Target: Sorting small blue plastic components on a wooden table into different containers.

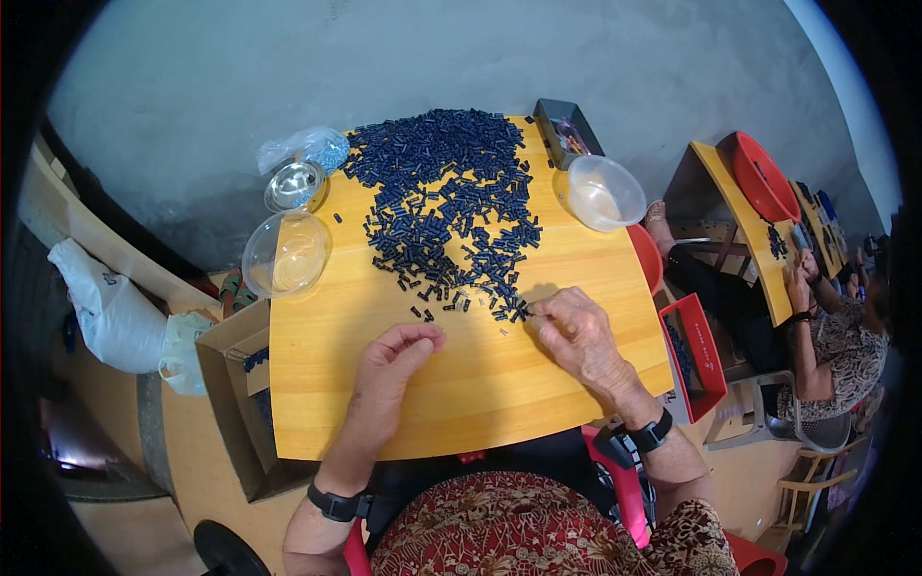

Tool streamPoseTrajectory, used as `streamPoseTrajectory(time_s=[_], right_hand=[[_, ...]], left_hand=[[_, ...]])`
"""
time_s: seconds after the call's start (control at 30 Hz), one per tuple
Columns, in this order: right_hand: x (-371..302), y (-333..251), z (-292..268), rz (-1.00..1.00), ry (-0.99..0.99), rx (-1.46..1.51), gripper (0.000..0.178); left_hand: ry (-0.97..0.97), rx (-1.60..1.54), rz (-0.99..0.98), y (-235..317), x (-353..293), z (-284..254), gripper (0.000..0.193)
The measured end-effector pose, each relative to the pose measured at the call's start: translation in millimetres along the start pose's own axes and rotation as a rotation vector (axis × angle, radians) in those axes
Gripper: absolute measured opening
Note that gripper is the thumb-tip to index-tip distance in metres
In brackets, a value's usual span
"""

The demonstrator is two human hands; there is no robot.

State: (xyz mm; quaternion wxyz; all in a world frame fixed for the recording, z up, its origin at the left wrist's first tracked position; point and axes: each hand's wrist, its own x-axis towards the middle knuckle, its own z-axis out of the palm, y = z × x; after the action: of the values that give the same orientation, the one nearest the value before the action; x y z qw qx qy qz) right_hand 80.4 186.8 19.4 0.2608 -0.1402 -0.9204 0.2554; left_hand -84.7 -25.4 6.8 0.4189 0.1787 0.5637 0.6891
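Observation:
A large heap of small dark blue plastic pieces point(442, 154) covers the far part of the yellow wooden table point(480, 394) and thins out toward me. My left hand point(396, 360) hovers just short of the heap's near left edge, thumb and fingertips pressed together. Whatever they may hold is too small to make out. At the near right edge of the heap is my right hand point(581, 336), its fingers curled and pinching at one small dark plastic piece point(521, 310). A few tiny light bits point(504, 332) lie between the hands.
Clear bowls stand left point(286, 254) and right point(605, 192), with a small clear bowl point(295, 185) and plastic bag point(322, 149) behind. A grey tray point(569, 134) sits far right. Beside the table are a cardboard box point(226, 403) and red box point(706, 360). Another person point(836, 355) works at right.

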Motion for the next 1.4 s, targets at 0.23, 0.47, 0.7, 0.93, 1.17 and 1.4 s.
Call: streamPoseTrajectory(time_s=[0.23, 0.47, 0.7, 0.93, 1.17, 1.4], right_hand=[[4, -9, 13, -0.11, -0.051, -0.001, 0.01], [28, -19, 28, -0.149, -0.021, 0.016, 0.009], [51, -31, 66, -0.269, -0.072, -0.09, 0.004], [58, -30, 84, -0.275, -0.151, -0.328, 0.006], [60, -31, 82, -0.286, -0.155, -0.27, 0.006], [73, -20, 60, -0.244, -0.024, -0.244, 0.006]], left_hand=[[0.04, 0.0, 0.066, -8, -1, 10, 0.017], [0.236, 0.009, 0.149, -3, -2, -2, 0.015], [0.286, -0.085, 0.151, -14, 2, -14, 0.013], [0.285, -0.099, 0.122, -16, 1, -14, 0.013], [0.249, -0.103, 0.148, -19, 2, -17, 0.014], [0.26, -0.092, 0.136, -17, 1, -17, 0.013]])
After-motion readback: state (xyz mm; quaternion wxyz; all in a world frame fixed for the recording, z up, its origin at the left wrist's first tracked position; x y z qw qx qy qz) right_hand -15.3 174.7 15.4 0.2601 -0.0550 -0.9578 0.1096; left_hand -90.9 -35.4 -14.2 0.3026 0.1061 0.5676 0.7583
